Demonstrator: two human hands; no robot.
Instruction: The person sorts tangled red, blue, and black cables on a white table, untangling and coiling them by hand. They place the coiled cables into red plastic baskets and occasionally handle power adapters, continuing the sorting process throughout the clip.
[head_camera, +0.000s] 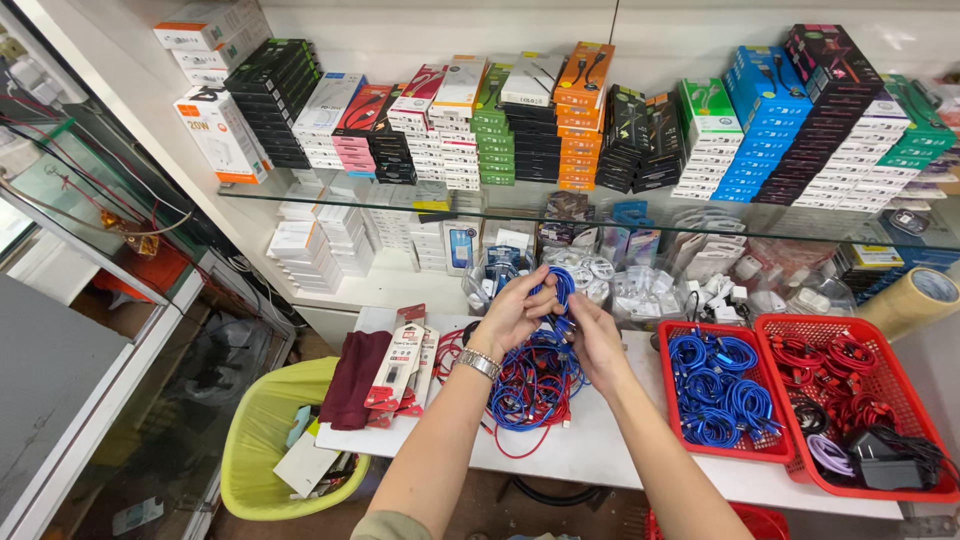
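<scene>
Fingers of left hand (512, 315) and right hand (597, 340) both pinched on a coiled blue cable (561, 292), directly above the blue-red cable pile (530, 385); red basket (668, 400) right of pile.

A white table (600, 450) carries a tangled pile of blue and red cables (530, 385), a folded maroon cloth (352, 378), packaged cables in red-and-white cards (398, 372), and two red plastic baskets: one with coiled blue cables (668, 400), the other with red cables and a black charger (935, 455).
</scene>
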